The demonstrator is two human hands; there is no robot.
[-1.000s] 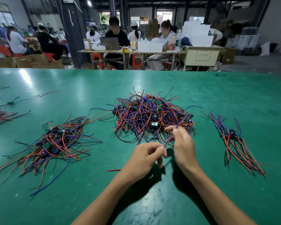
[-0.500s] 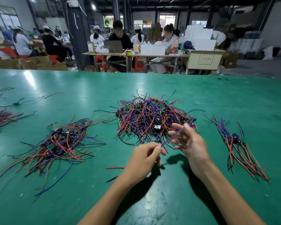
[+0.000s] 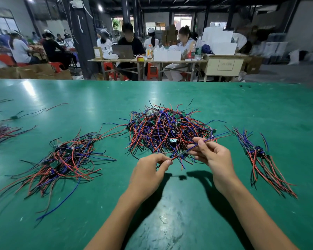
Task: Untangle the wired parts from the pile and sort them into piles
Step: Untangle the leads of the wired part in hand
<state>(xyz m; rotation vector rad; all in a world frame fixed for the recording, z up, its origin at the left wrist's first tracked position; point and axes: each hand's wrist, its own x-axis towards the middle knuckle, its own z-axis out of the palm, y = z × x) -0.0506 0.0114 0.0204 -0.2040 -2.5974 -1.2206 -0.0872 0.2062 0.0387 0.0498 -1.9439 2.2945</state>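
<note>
A wide green desk [image 3: 260,109] fills the view, its far edge running straight across under a busy workshop. Four heaps of red, blue and black wires lie on it. The biggest is the tangled middle pile [image 3: 168,130], with small green boards caught in it. To its left spreads a looser left pile [image 3: 61,159]; to its right lies a narrow right bundle [image 3: 260,159], its wires running roughly one way. A fourth heap [image 3: 0,132] is cut off by the left edge of the view, with a few loose wires [image 3: 18,116] behind it.

Bare green surface lies open behind the middle pile up to the far edge, and in front of the heaps around both forearms.

One wired part [image 3: 183,154] is held just above the near edge of the middle pile. The left hand [image 3: 148,174] pinches its red wire between thumb and forefinger, the other fingers curled. The right hand [image 3: 211,156] pinches its blue wire, fingers partly curled round it. The hands are near each other, not touching.
</note>
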